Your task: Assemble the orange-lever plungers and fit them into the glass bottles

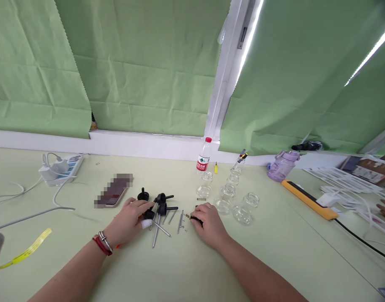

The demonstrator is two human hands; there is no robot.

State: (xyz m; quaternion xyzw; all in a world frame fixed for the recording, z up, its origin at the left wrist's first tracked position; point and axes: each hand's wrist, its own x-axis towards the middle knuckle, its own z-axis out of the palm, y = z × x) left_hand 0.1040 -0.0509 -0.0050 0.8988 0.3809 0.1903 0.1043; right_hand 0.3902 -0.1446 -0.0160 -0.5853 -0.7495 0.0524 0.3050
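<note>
Gently does it: both hands down among small loose parts

In the head view, the left hand [129, 220] lies over a cluster of black heads [162, 209], with a white wrap [146, 223] on its thumb. Its fingers reach among these pieces; whether they grip one or merely rest there, I cannot tell. Long metal rods [155, 235] fan out on the desk [192, 272] beside that hand, some crossing.

The right hand [209, 222] has its fingers bent over a small black piece [197, 220]; the knuckles hide too much to tell if it is pinched or only covered. Just beside its fingertips lie tiny brass-coloured bits [187, 216], with thin metal pins [180, 222] between the two hands. A coil spring [201, 199] lies beyond that hand, near the clear jars [242, 214].

To handle this well, I would keep the right wrist low and the fingertips light, since the tiny bits would probably roll if brushed. The left hand should lift any head straight up rather than drag it, as the crossed rods could easily shift together.
</note>
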